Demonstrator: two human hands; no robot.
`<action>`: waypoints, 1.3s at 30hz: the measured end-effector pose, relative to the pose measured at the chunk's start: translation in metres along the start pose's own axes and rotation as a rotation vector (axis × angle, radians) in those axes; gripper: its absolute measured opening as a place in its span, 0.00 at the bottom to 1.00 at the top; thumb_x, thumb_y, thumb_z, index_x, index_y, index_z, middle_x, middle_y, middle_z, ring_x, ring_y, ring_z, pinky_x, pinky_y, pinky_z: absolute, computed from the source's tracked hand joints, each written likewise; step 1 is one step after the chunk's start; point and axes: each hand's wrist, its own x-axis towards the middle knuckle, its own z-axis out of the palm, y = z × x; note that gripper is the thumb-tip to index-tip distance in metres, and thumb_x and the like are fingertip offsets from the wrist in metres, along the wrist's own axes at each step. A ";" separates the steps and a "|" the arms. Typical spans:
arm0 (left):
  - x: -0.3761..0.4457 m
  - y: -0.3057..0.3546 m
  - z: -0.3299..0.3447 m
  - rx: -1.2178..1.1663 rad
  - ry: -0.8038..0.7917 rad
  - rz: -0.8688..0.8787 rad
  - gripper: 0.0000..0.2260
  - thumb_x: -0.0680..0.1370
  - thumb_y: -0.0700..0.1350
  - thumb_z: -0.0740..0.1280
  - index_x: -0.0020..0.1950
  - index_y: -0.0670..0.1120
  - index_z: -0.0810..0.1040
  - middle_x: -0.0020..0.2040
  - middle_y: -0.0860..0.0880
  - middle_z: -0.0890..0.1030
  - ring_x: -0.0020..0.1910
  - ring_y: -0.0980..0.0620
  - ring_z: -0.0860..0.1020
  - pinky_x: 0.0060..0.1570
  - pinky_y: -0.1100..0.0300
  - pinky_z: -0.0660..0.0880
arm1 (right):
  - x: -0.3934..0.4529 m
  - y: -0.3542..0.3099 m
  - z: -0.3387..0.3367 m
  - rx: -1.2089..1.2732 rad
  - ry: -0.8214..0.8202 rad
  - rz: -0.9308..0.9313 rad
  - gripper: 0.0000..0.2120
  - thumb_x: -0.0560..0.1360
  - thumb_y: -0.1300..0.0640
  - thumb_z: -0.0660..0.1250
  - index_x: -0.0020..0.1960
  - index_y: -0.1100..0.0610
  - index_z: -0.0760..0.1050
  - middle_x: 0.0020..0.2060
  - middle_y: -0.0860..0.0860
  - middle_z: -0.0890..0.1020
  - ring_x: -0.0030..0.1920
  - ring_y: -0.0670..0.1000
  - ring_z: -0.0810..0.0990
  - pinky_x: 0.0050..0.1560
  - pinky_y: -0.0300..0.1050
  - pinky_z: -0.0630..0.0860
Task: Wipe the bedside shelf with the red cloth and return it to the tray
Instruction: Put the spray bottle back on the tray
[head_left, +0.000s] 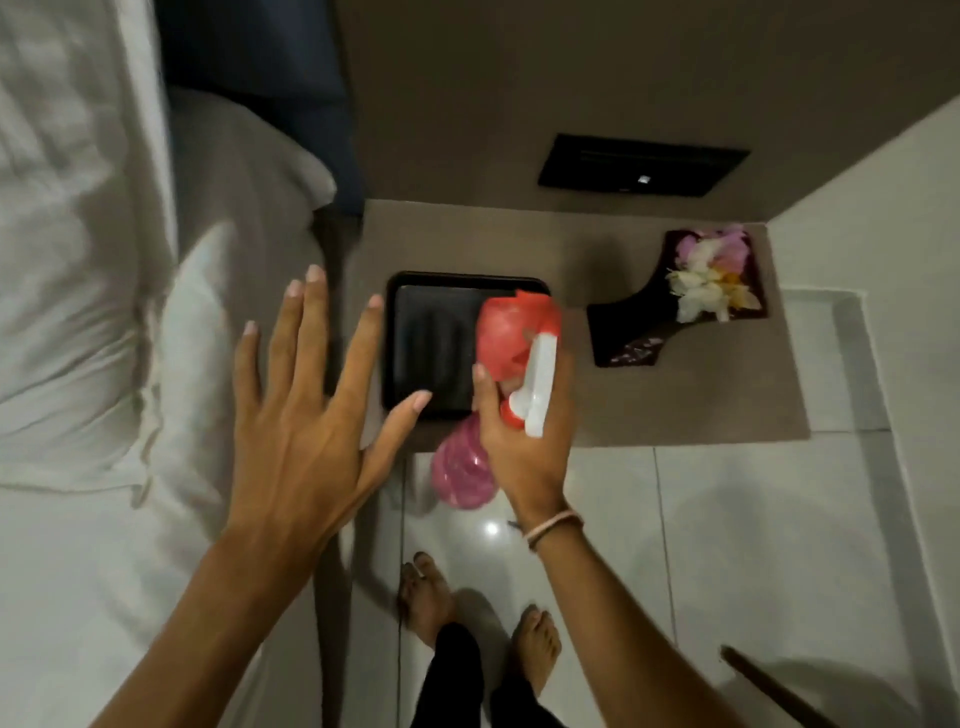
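A brown bedside shelf (675, 395) runs along the wall beside the bed. On its left part lies a black tray (431, 332). My right hand (524, 441) is shut on a pink spray bottle (462, 473) with a white and red trigger head, held over the shelf's front edge. The red cloth (506, 332) is bunched above that hand, over the tray's right side; whether the hand also grips it is unclear. My left hand (306, 410) hovers open with fingers spread, left of the tray, its thumb tip over the tray's near corner.
A dark dish of white and pink flowers (711, 280) stands at the shelf's right end. A black wall panel (641, 166) sits above the shelf. The white bed and pillow (78, 312) fill the left. My bare feet (431, 597) stand on glossy white floor tiles.
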 end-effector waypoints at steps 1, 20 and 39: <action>-0.004 0.009 0.004 0.012 -0.006 0.035 0.33 0.82 0.65 0.51 0.82 0.46 0.61 0.82 0.35 0.58 0.81 0.37 0.58 0.76 0.34 0.60 | -0.014 0.009 -0.015 0.000 0.040 0.065 0.23 0.75 0.41 0.71 0.67 0.43 0.71 0.48 0.44 0.83 0.48 0.43 0.84 0.50 0.32 0.79; -0.089 0.105 0.022 0.031 -0.101 0.137 0.33 0.82 0.65 0.50 0.81 0.46 0.62 0.83 0.36 0.56 0.82 0.37 0.58 0.76 0.34 0.59 | -0.074 0.087 -0.154 -0.168 0.043 0.255 0.16 0.70 0.55 0.77 0.55 0.55 0.76 0.35 0.53 0.81 0.34 0.53 0.81 0.39 0.52 0.85; -0.025 0.011 0.019 0.036 -0.165 -0.121 0.35 0.81 0.68 0.45 0.82 0.48 0.60 0.83 0.37 0.56 0.82 0.39 0.57 0.78 0.36 0.60 | 0.081 -0.012 0.044 0.123 -0.183 -0.265 0.22 0.70 0.53 0.79 0.59 0.53 0.74 0.36 0.51 0.85 0.38 0.45 0.84 0.44 0.25 0.76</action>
